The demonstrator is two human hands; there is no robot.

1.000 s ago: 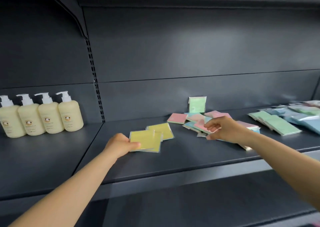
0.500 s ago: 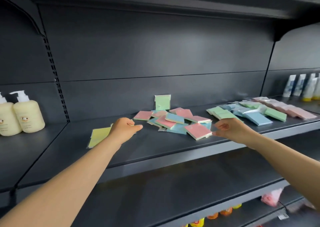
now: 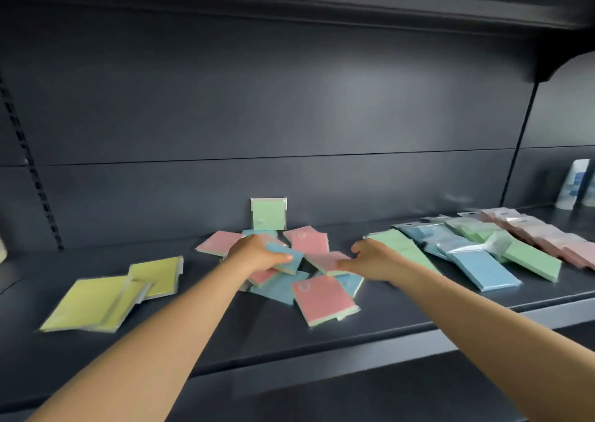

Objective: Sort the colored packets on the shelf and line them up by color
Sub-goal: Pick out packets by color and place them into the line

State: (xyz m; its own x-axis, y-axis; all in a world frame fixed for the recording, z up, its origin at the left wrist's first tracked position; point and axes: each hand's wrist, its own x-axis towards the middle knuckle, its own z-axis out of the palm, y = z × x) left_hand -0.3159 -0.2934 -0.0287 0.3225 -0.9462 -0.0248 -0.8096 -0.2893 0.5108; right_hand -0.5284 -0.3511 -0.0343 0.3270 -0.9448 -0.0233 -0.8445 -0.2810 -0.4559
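Both arms reach over the dark shelf [image 3: 322, 341] into a loose heap of pink and blue packets [image 3: 325, 299] lying at its middle. The left hand [image 3: 254, 254] rests on the far part of the heap, its fingers [image 3: 283, 257] curled around a blue packet [image 3: 286, 259] that sits on top of the others. The right hand [image 3: 376, 259] is just to the right of it, fingers stretched leftward onto the edge of a pink packet [image 3: 328, 262]; whether they pinch it or only touch it cannot be told through the blur. A single green packet [image 3: 268, 214] stands upright against the back wall, just beyond the heap. To the left, well apart from the heap, yellow packets [image 3: 106, 296] lie flat in an overlapping group near the shelf's front. To the right, longer packets are spread in rough groups: green packets [image 3: 405, 254] beside the right wrist, blue packets [image 3: 483, 267], more green ones, then a row of pink packets [image 3: 547, 238] farthest right. A white tube [image 3: 574, 189] stands at the far right in the next bay.
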